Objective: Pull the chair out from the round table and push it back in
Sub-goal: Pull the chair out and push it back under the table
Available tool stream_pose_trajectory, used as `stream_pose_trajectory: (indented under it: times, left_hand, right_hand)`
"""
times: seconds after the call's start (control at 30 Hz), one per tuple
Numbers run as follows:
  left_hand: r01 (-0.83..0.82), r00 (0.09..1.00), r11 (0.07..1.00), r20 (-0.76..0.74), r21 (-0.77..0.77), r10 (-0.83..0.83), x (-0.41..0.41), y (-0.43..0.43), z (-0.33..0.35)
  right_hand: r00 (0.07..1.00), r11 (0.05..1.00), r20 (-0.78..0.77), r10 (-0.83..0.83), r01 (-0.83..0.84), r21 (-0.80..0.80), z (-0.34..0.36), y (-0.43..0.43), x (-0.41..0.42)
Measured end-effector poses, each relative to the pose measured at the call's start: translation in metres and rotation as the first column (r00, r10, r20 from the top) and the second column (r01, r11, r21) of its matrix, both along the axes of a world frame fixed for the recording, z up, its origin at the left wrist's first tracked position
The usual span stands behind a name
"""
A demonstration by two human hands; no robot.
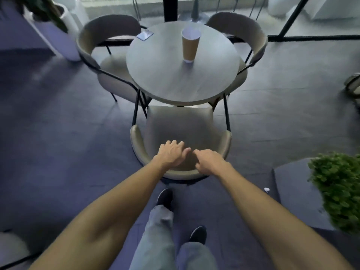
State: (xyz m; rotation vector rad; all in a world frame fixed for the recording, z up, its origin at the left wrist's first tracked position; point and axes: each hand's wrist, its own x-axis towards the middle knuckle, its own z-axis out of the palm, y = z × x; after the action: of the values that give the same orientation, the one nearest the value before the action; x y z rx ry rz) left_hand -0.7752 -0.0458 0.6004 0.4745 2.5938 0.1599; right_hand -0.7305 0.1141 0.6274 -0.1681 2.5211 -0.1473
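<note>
A beige chair (180, 123) with a curved backrest and black legs stands in front of me, its seat mostly out from under the round grey table (155, 78). Both my hands rest on the top of the backrest near its middle. My left hand (172, 153) lies over the rim with fingers curled forward. My right hand (209, 161) grips the rim beside it, fingers bent over the edge. The thumbs nearly touch.
A tall paper cup (190, 46) and a small card (144, 35) sit on the table. Two more beige chairs (109, 28) (241, 26) flank it. A green plant (339, 190) on a dark block is at right. My feet (165, 197) stand behind the chair.
</note>
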Motion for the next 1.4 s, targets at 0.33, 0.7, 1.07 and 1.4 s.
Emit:
stream_pose_trajectory:
  times: [0.33, 0.7, 1.07, 1.4]
  left_hand:
    - [0.010, 1.000, 0.991, 0.014, -0.131, -0.009, 0.065, -0.027, -0.031]
    - [0.100, 0.984, 0.952, -0.114, -0.288, -0.138, 0.078, -0.049, -0.072]
    - [0.122, 0.982, 0.951, -0.105, -0.286, -0.158, 0.089, -0.046, -0.074]
    - [0.090, 0.988, 0.970, -0.103, -0.225, -0.115, 0.120, -0.041, -0.081]
  right_hand:
    - [0.988, 0.986, 0.015, 0.154, -0.155, 0.057, -0.044, -0.012, 0.041]
    - [0.980, 0.979, -0.115, 0.163, -0.146, 0.143, -0.097, -0.020, 0.052]
    - [0.988, 0.984, -0.097, 0.116, -0.101, 0.147, -0.092, -0.017, 0.058]
    - [0.986, 0.980, -0.084, 0.143, -0.128, 0.155, -0.092, -0.011, 0.082]
